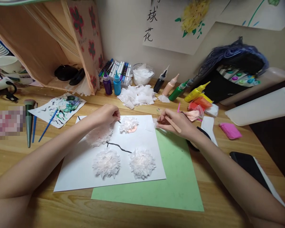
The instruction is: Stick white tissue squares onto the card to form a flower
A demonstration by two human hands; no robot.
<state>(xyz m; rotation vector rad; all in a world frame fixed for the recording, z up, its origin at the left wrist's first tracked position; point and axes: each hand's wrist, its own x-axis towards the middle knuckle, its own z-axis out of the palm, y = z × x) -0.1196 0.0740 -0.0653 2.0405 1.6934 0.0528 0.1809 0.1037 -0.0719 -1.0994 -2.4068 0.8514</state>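
Observation:
A white paper (83, 171) bears several ruffled white tissue-paper flowers and black painted branch lines. My left hand (109, 114) is closed in a pinch at the upper middle of the paper, beside a partly built flower (127, 124) with a peach patch showing at its lower edge. Whatever its fingertips hold, if anything, is hidden. Under that wrist lies a fuller flower (98, 136), partly covered. Near the paper's right edge, my right hand (174, 122) is closed on a flat wooden craft stick (173, 124). Its fingertips are at thin white tissue pieces (152, 125).
A green sheet (180, 177) lies under the paper. Behind are a pile of tissue squares (137, 95), a glass bowl (143, 74), markers (121, 71) and paint bottles (177, 90). A paint-smeared sheet (54, 110) with brushes lies left; a black phone-like object (249, 171) lies right.

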